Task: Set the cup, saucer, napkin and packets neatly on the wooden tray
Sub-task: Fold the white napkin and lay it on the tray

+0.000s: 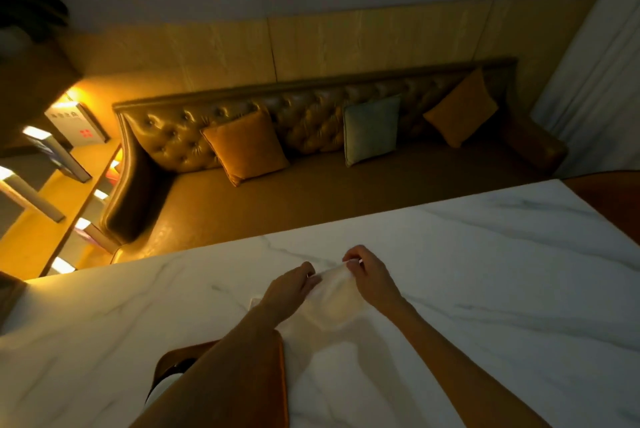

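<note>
A white napkin (pixel 330 306) is held just above the marble table (pixel 485 271), a little beyond the wooden tray (pixel 280 375). My left hand (pixel 289 292) pinches its left top corner and my right hand (pixel 370 277) pinches its right top corner. The napkin hangs down between them, spread out. The tray lies at the near edge under my left forearm, which hides most of it. Something white and something dark show on the tray's left part (pixel 166 379), too hidden to name. No packets are visible.
A tufted leather bench (pixel 311 192) with three cushions runs along the far side of the table. Lit shelves with books (pixel 52 150) stand at the left. A brown rounded chair back (pixel 609 199) shows at the right edge.
</note>
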Demonstrator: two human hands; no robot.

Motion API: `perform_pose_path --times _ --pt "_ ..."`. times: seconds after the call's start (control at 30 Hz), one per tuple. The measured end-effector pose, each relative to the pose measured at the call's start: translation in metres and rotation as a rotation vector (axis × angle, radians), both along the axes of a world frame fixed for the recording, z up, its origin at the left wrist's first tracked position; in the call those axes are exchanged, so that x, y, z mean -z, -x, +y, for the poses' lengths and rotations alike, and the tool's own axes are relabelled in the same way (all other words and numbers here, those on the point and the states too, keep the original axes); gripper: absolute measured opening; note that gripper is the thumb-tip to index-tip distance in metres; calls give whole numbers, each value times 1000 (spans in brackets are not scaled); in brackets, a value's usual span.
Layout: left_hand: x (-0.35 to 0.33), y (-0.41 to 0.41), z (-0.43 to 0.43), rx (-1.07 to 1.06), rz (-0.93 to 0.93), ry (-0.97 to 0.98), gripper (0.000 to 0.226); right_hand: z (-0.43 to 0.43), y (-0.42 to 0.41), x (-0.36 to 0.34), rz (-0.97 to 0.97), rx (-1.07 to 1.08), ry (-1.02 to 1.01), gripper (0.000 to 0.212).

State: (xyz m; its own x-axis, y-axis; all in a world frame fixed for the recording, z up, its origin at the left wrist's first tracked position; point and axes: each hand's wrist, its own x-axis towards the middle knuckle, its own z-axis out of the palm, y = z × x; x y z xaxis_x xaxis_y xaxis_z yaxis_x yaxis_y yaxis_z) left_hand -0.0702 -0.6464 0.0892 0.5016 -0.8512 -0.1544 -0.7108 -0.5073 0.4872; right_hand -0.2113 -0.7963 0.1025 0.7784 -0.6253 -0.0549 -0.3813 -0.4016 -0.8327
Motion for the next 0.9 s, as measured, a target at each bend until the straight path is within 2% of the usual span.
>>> perform_pose_path --times 0.13,0.27,0.37,0.47,0.6,0.7,0.83,0.9 --pt "-76 -7 26 23 120 5 35 -6 14 -86 -101 -33 35 12" --pt "-158 -14 61 28 244 74 15 -4 39 -179 -197 -53 61 15" --pt "-230 -15 91 -38 334 311 10 2 62 -245 -286 -83 105 13" --pt "-299 -9 116 -60 477 578 22 14 82 -307 -347 -139 158 14" --pt "-377 2 135 -64 607 812 40 33 100 -380 -390 -176 183 19" --pt "-414 12 142 -144 547 867 39 46 111 -422 -385 -198 235 22" --pt "-444 31 144 -267 235 927 32 58 126 -456 -310 -331 249 34" --pt "-454 43 145 -289 187 971 33 64 130 -463 -290 -390 231 37"
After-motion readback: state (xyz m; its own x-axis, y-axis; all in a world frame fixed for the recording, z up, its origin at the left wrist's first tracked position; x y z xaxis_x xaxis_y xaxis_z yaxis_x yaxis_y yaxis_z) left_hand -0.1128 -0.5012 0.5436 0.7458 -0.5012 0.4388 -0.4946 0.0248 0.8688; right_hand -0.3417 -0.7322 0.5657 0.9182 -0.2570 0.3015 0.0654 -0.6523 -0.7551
